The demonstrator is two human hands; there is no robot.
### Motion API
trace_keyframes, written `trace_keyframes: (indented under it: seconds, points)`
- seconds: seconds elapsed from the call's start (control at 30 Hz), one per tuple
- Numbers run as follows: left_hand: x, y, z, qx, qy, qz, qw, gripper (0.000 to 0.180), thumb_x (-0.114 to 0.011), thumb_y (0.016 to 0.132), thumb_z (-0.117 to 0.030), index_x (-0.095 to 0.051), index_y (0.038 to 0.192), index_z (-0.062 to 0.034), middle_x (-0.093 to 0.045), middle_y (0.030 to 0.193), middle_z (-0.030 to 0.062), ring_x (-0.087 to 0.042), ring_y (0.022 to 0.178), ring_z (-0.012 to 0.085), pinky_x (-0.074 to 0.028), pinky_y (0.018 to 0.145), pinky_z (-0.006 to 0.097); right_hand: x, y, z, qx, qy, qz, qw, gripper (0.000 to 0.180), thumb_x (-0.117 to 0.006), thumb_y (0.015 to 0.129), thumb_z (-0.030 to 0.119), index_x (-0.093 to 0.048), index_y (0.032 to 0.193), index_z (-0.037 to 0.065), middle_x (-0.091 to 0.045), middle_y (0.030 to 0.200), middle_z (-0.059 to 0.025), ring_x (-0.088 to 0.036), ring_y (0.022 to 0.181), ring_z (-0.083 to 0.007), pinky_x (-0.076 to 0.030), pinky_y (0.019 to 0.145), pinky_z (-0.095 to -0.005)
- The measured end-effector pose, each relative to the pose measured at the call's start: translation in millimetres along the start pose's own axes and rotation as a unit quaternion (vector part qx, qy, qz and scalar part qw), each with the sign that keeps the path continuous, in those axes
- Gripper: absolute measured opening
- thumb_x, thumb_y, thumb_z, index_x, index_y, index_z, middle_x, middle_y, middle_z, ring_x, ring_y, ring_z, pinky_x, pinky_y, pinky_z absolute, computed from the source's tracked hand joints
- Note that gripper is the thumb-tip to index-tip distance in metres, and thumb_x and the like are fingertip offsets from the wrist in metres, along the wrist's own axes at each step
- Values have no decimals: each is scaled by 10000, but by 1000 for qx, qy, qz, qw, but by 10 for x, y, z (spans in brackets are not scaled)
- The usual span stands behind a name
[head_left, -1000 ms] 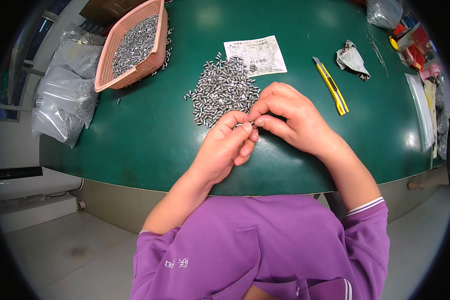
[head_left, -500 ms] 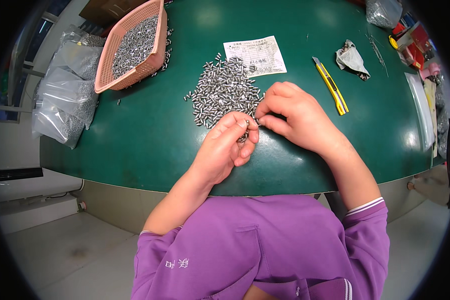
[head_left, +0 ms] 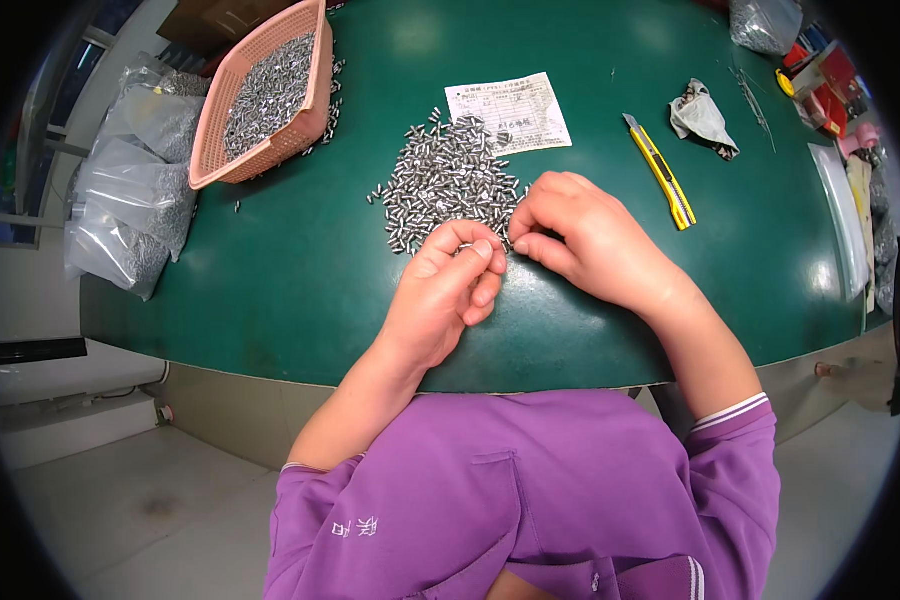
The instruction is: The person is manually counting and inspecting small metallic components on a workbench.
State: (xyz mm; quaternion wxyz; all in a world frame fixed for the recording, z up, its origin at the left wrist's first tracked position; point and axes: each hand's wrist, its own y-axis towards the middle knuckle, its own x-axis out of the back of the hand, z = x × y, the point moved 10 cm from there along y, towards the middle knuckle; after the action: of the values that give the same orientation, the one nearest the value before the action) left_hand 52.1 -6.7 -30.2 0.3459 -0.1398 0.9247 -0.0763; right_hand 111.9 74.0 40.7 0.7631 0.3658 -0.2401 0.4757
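Our left hand (head_left: pixel 435 290) and right hand (head_left: pixel 598 242) pinch closed, on what we can't tell; metal pins (head_left: pixel 442 182) lie heaped at the left's twelve o'clock. Light, steady pressure should serve us.

This looks like a small-parts workshop: a broad, smooth green worktable (head_left: pixel 270 290) lies under the bare left hand (head_left: pixel 440 285) and right hand (head_left: pixel 600 240), with a heap of small, shiny metal pins (head_left: pixel 445 180) just beyond them, a pink perforated plastic basket (head_left: pixel 319 95) of metal pieces and bulging clear plastic bags (head_left: pixel 135 190) far to their left.
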Motion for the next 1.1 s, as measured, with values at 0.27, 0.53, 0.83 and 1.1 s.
trace_keyframes:
  seconds: [0.27, 0.53, 0.83, 1.1]
  points:
    - [-59, -30, 57, 32, 8, 1, 999, 142, -505, 925, -96, -486, 1056, -44, -530, 848, 52, -442, 592, 48, -350, 450, 171, -74, 5, -52, -78, 268, 20, 960, 55, -632, 810, 44, -609, 861, 46, -544, 834, -15, -535, 772, -116, -442, 667, -248]
    - [-75, -19, 48, 21, 4, 15, 1000, 124, -472, 943, -119, -499, 1036, -41, -526, 835, 44, -429, 578, 53, -344, 444, 172, 105, 6, -170, -94, 192, -56, 975, 67, -620, 809, 37, -617, 876, 31, -547, 823, -24, -538, 729, -105, -449, 653, -230]
    - [-100, -27, 2, 15, 12, 25, 1000, 248, -365, 980, -225, -508, 1037, -31, -515, 861, 66, -446, 614, 101, -351, 476, 207, 174, -35, -218, -56, -80, -71, 993, 118, -657, 726, 56, -627, 839, 71, -563, 834, -55, -552, 837, -250, -461, 722, -350]
    - [-63, -12, 69, 43, -2, 17, 999, 172, -407, 969, -186, -501, 993, -43, -521, 841, 47, -446, 601, 85, -347, 464, 200, 86, -18, -152, -40, -89, -28, 995, 97, -655, 727, 66, -606, 811, 65, -548, 820, -60, -541, 833, -252, -454, 717, -361]
